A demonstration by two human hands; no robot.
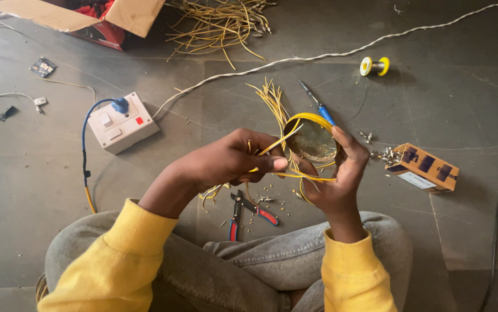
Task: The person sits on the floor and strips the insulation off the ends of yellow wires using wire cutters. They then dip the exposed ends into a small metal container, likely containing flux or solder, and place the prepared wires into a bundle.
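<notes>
1. Head view: the right hand (332,176) cups a round yellow-rimmed tin (311,138) at centre, thumb and fingers curled against its rim.
2. The left hand (231,159), at nine o'clock of the tin, pinches a yellow wire (280,140) between thumb and forefinger, its tip reaching the tin.
3. More loose yellow wires (271,97) fan out at eleven o'clock of the tin.
4. A blue-handled soldering iron (317,104) lies at twelve o'clock, just behind the tin.
5. Red-handled wire strippers (247,212) rest on the floor at six o'clock, below the hands.
6. A white socket box (123,122) sits at nine o'clock, a small cardboard box (424,168) at three, a solder spool (374,66) at one.
</notes>
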